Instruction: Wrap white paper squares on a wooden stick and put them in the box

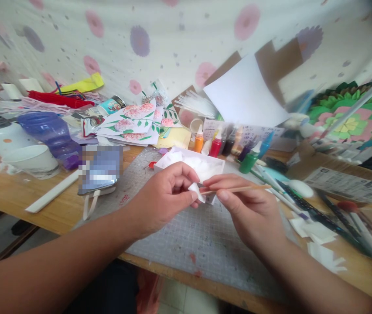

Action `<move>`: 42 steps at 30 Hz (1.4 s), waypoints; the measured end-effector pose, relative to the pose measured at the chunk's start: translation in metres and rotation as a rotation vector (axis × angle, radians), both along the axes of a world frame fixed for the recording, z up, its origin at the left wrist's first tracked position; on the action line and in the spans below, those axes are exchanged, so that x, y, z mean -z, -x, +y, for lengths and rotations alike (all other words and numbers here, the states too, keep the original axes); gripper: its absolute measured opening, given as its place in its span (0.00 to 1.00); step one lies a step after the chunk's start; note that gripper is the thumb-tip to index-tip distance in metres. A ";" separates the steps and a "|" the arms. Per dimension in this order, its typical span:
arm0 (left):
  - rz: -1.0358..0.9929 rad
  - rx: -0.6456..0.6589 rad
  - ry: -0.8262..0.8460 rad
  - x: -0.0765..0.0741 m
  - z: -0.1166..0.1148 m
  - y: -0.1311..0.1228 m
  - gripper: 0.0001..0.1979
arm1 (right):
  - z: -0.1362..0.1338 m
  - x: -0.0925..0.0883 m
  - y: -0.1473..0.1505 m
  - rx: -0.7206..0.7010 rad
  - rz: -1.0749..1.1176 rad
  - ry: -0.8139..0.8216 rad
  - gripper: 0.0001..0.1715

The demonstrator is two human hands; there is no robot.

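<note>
Resting in the pinch of the left hand (pixel 169 189), a small white piece (pixel 196 192) sits just in front of the right hand's fingertips, above the box. It looks thin and very light, perhaps paper or soft foam; I cannot tell which. Likely it bends or creases easily, so a gentle hold near one edge, thumb against fingers, should suit it better than a hard squeeze. The right hand (pixel 246 203) grasps a slim wooden stick (pixel 244 189) between thumb and fingers, one end pointing at the piece, the other running out past the knuckles. The stick seems light and stiff, probably steadiest when held close to its working end; whether that end touches the piece is hidden. Just beyond both hands stands a white box (pixel 212 198) holding fluffy white material (pixel 207 163). Under the hands lies a gridded mat (pixel 186 244) on the wooden tabletop (pixel 15 187). Farther beyond the right hand stand a green bottle (pixel 250 159) and a red bottle (pixel 216 144), while cut white scraps (pixel 313 231) lie to its right.
</note>
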State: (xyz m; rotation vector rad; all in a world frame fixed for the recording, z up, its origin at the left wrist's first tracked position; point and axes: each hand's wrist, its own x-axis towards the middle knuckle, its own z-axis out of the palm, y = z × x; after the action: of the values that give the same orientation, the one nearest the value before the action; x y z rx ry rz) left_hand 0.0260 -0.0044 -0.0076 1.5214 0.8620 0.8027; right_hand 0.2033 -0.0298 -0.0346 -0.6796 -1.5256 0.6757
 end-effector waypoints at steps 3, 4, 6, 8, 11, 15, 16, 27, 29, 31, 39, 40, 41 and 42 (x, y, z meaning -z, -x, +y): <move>-0.010 0.010 -0.012 0.002 0.001 0.001 0.06 | -0.001 0.003 0.000 -0.045 0.073 0.040 0.12; -0.013 0.014 -0.014 0.002 0.001 0.002 0.06 | -0.001 0.004 -0.001 -0.063 0.097 0.057 0.11; -0.011 0.018 -0.019 0.003 0.001 0.002 0.06 | -0.001 0.006 0.000 -0.083 0.116 0.082 0.11; -0.011 0.017 -0.023 0.003 0.001 0.003 0.07 | -0.001 0.006 0.000 -0.079 0.116 0.083 0.11; -0.015 0.011 -0.024 0.001 0.000 0.003 0.08 | 0.000 0.006 0.000 -0.062 0.134 0.083 0.10; -0.003 0.003 -0.033 -0.002 -0.001 0.002 0.08 | 0.000 0.006 0.001 -0.066 0.159 0.111 0.08; -0.001 0.001 -0.035 -0.002 -0.001 0.002 0.08 | 0.000 0.007 0.001 -0.070 0.163 0.116 0.08; 0.014 0.005 -0.069 0.000 -0.002 0.003 0.08 | 0.001 0.010 -0.001 -0.166 0.245 0.164 0.08; 0.025 0.000 -0.081 -0.001 -0.002 0.004 0.07 | 0.001 0.009 -0.001 -0.171 0.228 0.134 0.09; 0.033 -0.003 -0.086 -0.002 -0.002 0.005 0.07 | 0.000 0.007 0.000 -0.168 0.194 0.100 0.10; 0.018 -0.003 -0.001 -0.006 -0.004 0.002 0.06 | 0.001 0.008 0.000 -0.117 0.198 0.136 0.08; -0.001 0.008 0.018 -0.006 -0.003 0.002 0.06 | 0.001 0.009 0.000 -0.117 0.201 0.138 0.08; -0.028 0.020 0.037 -0.005 -0.003 0.002 0.05 | 0.002 0.009 -0.001 -0.115 0.206 0.141 0.08; -0.059 0.034 0.054 -0.004 -0.002 0.003 0.04 | 0.002 0.009 -0.001 -0.114 0.211 0.142 0.08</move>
State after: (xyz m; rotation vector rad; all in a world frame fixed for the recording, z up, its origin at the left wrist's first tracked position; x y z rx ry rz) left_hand 0.0235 -0.0066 -0.0039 1.4550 0.8061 0.7891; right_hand 0.2038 -0.0281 -0.0441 -0.6105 -1.3376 0.9197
